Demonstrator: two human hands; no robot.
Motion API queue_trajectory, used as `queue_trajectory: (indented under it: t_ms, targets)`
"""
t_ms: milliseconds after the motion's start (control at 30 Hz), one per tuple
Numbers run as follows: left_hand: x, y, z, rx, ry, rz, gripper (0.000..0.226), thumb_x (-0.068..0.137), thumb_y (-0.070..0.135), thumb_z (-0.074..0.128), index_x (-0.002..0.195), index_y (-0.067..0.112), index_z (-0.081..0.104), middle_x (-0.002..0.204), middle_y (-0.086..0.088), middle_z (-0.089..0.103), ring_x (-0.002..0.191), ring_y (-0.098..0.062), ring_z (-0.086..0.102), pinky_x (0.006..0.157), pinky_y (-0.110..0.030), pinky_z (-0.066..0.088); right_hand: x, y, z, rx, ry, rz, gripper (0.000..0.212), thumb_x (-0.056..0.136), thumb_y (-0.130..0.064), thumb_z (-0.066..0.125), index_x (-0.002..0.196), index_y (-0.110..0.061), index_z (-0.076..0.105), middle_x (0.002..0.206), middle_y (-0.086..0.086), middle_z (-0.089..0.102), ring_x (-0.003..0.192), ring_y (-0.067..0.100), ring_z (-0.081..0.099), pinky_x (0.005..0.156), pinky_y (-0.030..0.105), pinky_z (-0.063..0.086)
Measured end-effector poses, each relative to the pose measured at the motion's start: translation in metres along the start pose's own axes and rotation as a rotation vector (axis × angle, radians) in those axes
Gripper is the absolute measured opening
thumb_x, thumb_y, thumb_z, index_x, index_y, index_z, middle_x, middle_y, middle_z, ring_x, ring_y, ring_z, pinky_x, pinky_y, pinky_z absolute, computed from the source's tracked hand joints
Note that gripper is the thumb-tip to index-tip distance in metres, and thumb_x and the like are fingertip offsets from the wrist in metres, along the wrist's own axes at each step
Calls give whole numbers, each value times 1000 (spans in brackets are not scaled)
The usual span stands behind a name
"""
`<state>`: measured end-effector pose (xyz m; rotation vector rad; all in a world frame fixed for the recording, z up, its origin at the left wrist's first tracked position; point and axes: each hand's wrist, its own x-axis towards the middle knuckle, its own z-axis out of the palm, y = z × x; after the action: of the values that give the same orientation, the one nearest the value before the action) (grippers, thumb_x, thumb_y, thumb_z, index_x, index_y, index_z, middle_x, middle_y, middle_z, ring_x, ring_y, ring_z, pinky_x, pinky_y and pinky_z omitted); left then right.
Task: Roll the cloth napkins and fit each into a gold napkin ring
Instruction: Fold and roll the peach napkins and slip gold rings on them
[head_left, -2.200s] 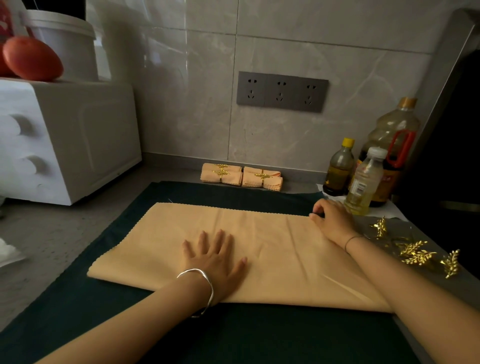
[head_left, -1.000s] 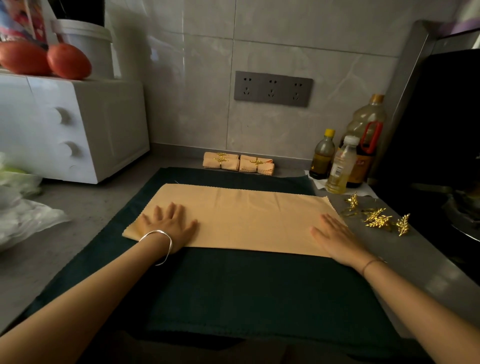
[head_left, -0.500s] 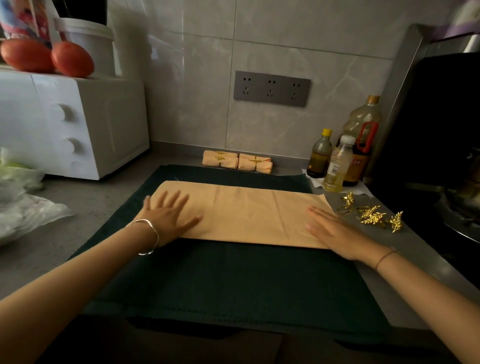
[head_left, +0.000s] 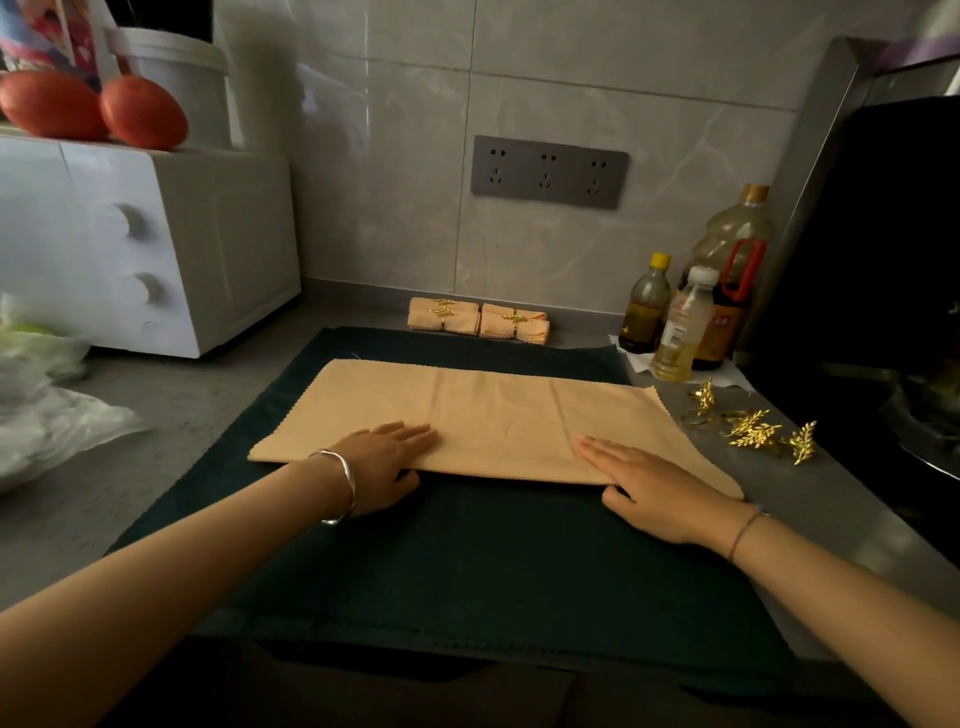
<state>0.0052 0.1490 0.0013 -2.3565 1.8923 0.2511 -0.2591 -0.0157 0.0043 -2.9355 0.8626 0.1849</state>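
Note:
A peach cloth napkin (head_left: 498, 415), folded into a long strip, lies flat on a dark green mat (head_left: 467, 561). My left hand (head_left: 382, 462) lies on the napkin's near edge left of the middle, fingers straight on top and thumb at the edge. My right hand (head_left: 649, 483) lies flat on the near edge further right, thumb at the fold. Several gold leaf napkin rings (head_left: 753, 428) lie loose on the counter to the right. Two rolled napkins in gold rings (head_left: 478, 316) rest against the back wall.
A white oven (head_left: 140, 244) with two tomatoes (head_left: 93, 109) on top stands at the left. Plastic bags (head_left: 47, 410) lie at the left edge. Oil bottles (head_left: 691, 306) stand at the back right beside a dark stove area (head_left: 883, 312).
Both hands have slid inward along the napkin's near edge, the left from the left corner toward the middle. The camera view has shifted slightly.

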Motion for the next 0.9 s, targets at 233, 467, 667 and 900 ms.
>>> queue_trajectory:
  t_ms: [233, 467, 667, 900]
  targets:
    - [-2, -6, -11, 74, 23, -14, 56, 100, 19, 38, 148, 32, 14, 154, 3, 23, 141, -18, 24, 114, -33, 22, 3, 14, -12, 108, -6, 25, 46, 102, -21, 31, 147, -29, 25, 153, -8, 26, 139, 9, 26, 112, 20, 15]
    - [-24, -3, -53, -117, -184, 24, 26, 101, 31, 33, 117, 27, 53, 118, 3, 56, 101, -9, 50, 96, -25, 37, -14, 14, -56, 231, -174, -26, 25, 100, -25, 39, 113, -24, 60, 105, -2, 61, 97, 12, 57, 89, 27, 47]
    - [-13, -7, -88, -85, -313, -68, 46, 97, 46, 33, 133, 20, 46, 130, 0, 49, 118, -17, 47, 96, -27, 36, -8, 29, -79, 339, -315, -62, 21, 97, -29, 46, 79, -25, 58, 74, -14, 58, 65, -7, 52, 64, 13, 41]
    - [47, -39, -71, -211, -108, -32, 27, 87, 43, 59, 103, 22, 64, 89, 9, 60, 79, -6, 55, 70, -17, 42, 40, 59, -66, 326, -172, 20, 18, 86, -36, 64, 94, -21, 68, 91, -4, 71, 82, 8, 65, 71, 18, 49]
